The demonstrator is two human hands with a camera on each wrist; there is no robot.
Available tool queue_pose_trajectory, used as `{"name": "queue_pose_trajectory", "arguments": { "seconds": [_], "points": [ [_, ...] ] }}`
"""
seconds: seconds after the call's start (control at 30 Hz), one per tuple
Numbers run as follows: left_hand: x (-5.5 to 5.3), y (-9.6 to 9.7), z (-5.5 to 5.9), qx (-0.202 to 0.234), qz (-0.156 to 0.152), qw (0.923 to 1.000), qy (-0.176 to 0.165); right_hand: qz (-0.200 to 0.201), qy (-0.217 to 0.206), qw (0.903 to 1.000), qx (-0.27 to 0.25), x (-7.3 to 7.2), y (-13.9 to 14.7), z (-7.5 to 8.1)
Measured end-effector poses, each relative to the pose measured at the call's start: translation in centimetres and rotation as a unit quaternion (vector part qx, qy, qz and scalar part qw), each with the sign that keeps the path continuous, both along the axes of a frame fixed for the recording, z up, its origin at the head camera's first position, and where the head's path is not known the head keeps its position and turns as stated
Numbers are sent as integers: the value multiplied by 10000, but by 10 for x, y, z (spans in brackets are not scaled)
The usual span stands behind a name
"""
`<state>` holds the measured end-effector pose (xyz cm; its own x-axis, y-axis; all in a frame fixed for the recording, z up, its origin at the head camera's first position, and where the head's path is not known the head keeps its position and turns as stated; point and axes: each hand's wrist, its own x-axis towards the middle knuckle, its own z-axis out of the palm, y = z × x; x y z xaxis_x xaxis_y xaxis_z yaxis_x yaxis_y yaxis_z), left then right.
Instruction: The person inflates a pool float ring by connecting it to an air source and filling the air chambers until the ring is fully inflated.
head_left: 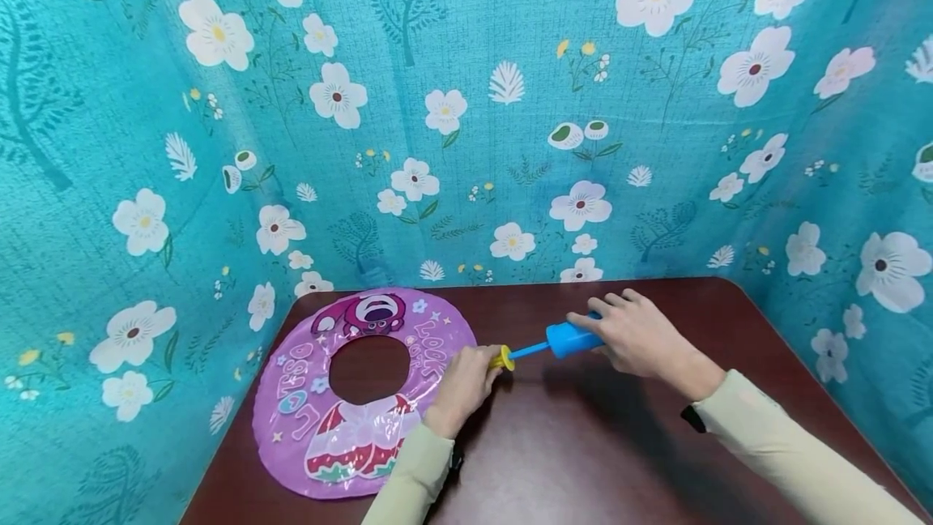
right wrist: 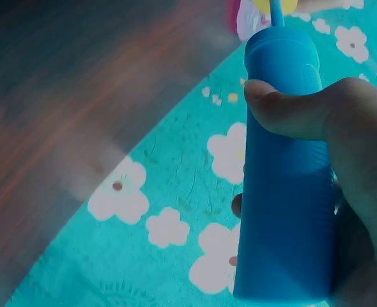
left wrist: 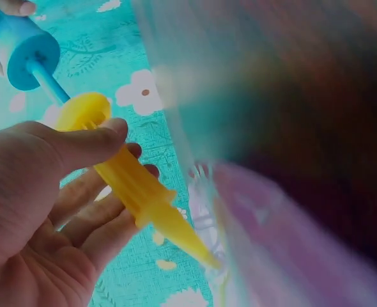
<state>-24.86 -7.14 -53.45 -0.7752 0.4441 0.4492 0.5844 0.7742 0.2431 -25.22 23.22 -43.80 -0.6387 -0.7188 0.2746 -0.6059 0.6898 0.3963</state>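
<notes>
My right hand (head_left: pixel 634 335) grips the blue barrel of a hand air pump (right wrist: pixel 284 192), thumb laid across it near the rod end. A thin blue rod (head_left: pixel 529 350) runs out of the barrel to a yellow nozzle piece (left wrist: pixel 128 176). The left hand (head_left: pixel 466 383) pinches that yellow piece between thumb and fingers, its tapered tip pointing toward a purple swim ring (head_left: pixel 280 395). In the left wrist view the tip lies close to the ring's edge; whether they touch I cannot tell. The ring lies flat, printed with a pink bear and strawberries.
Beneath everything is a dark brown table (head_left: pixel 554 444) with rounded far corners. Teal curtains (head_left: pixel 496 144) with white flowers hang along its back and both sides. The swim ring covers the table's left part.
</notes>
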Motion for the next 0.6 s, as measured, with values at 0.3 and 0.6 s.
{"name": "queue_pose_trajectory", "arguments": {
  "seconds": [0.3, 0.6],
  "points": [
    [-1, 4, -2, 49, -143, 9999, -50, 102, -8, 9998, 187, -2, -31, -8],
    [-1, 5, 0, 99, -116, 9998, -136, 124, 12, 9996, 256, -3, -60, -21]
  ]
}}
